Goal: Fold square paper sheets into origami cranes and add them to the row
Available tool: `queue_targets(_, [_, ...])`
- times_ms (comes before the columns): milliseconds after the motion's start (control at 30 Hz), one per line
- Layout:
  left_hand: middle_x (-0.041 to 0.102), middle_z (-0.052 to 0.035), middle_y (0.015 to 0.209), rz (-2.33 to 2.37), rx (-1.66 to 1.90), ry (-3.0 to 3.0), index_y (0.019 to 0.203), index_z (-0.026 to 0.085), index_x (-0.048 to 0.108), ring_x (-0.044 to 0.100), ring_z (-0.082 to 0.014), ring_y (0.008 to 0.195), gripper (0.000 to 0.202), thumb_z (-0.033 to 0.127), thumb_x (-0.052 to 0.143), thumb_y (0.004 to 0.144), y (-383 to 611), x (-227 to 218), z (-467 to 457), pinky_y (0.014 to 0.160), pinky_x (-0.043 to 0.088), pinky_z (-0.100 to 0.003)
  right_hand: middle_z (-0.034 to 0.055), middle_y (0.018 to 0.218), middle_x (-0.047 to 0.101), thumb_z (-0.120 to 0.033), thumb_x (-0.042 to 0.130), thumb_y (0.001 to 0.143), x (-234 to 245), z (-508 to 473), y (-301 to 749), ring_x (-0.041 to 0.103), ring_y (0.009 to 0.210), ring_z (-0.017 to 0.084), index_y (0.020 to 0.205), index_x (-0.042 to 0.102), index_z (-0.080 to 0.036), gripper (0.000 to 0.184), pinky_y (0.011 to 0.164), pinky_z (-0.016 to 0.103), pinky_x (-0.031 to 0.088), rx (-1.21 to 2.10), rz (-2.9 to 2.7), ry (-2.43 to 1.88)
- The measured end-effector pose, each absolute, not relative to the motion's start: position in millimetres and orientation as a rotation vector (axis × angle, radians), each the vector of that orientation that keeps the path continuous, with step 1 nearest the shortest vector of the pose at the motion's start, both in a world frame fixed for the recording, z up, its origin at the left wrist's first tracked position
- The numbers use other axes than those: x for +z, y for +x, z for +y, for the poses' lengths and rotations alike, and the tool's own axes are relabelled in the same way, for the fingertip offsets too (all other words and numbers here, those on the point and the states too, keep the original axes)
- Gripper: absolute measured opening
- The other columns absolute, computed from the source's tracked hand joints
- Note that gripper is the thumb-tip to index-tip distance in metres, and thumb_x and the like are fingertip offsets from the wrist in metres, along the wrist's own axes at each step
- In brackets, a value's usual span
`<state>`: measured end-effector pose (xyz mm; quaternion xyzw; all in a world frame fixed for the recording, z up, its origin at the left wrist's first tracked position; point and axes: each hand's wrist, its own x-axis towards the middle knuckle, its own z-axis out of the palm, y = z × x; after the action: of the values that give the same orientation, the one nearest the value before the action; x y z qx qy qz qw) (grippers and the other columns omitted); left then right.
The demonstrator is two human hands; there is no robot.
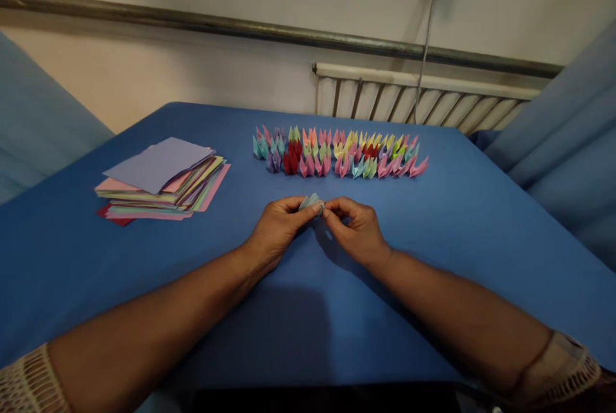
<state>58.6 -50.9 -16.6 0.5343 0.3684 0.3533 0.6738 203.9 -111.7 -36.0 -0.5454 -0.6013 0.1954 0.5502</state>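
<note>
A small pale green piece of folded paper (312,201) is held above the middle of the blue table (231,297). My left hand (278,228) pinches it from the left, thumb in front and fingers behind. From the right, my right hand (359,228) grips its other edge between thumb and forefinger. The fingers cover much of the paper, so its full shape is hidden. Beyond my hands stand several rows of folded paper cranes (323,165) in pink, red, yellow, green, blue and purple.
On the left of the table lies an uneven stack of coloured paper sheets (158,166), a lilac one on top. Behind the table are a wall with a pipe (269,29), a radiator (385,89) and a hanging cord (423,54). Blue curtains (568,124) flank both sides.
</note>
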Motion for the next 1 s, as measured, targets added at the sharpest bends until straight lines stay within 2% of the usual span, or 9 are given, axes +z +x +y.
queue_targets(333, [0.068, -0.0003, 0.077, 0.866, 0.805, 1.213, 0.078, 0.017, 0.074, 0.058, -0.0126, 0.071, 0.022, 0.034, 0.081, 0.065, 59, -16, -52, 0.073, 0.045, -0.026, -0.0016, 0.069, 0.064, -0.022, 0.055, 0.084, -33, -116, 203, 0.060, 0.061, 0.013, 0.080, 0.062, -0.020, 0.009, 0.060, 0.025, 0.048, 0.496, -1.439, -1.312])
queue_targets(600, [0.062, 0.0011, 0.070, 0.885, 0.817, 1.223, 0.074, 0.016, 0.069, 0.053, -0.0114, 0.065, 0.018, 0.030, 0.077, 0.066, 60, -17, -52, 0.065, 0.042, -0.025, -0.0008, 0.070, 0.067, -0.022, 0.055, 0.084, -33, -117, 201, 0.062, 0.064, 0.013, 0.080, 0.064, -0.021, 0.010, 0.062, 0.025, 0.050, 0.496, -1.468, -1.314])
queue_targets(800, [0.057, 0.0022, 0.066, 0.840, 0.844, 1.108, 0.070, 0.015, 0.065, 0.050, -0.0097, 0.061, 0.017, 0.028, 0.076, 0.069, 61, -15, -53, 0.062, 0.040, -0.024, -0.0003, 0.075, 0.070, -0.024, 0.059, 0.083, -38, -114, 198, 0.066, 0.067, 0.014, 0.089, 0.065, -0.021, 0.009, 0.066, 0.027, 0.054, 0.685, -1.372, -1.238])
queue_targets(1000, [0.063, -0.0004, 0.072, 0.826, 0.821, 1.069, 0.074, 0.015, 0.068, 0.055, -0.0118, 0.067, 0.018, 0.030, 0.077, 0.069, 62, -15, -53, 0.067, 0.043, -0.025, 0.0003, 0.075, 0.069, -0.026, 0.063, 0.080, -43, -109, 198, 0.065, 0.067, 0.014, 0.083, 0.064, -0.020, 0.007, 0.065, 0.026, 0.052, 0.768, -1.300, -1.232])
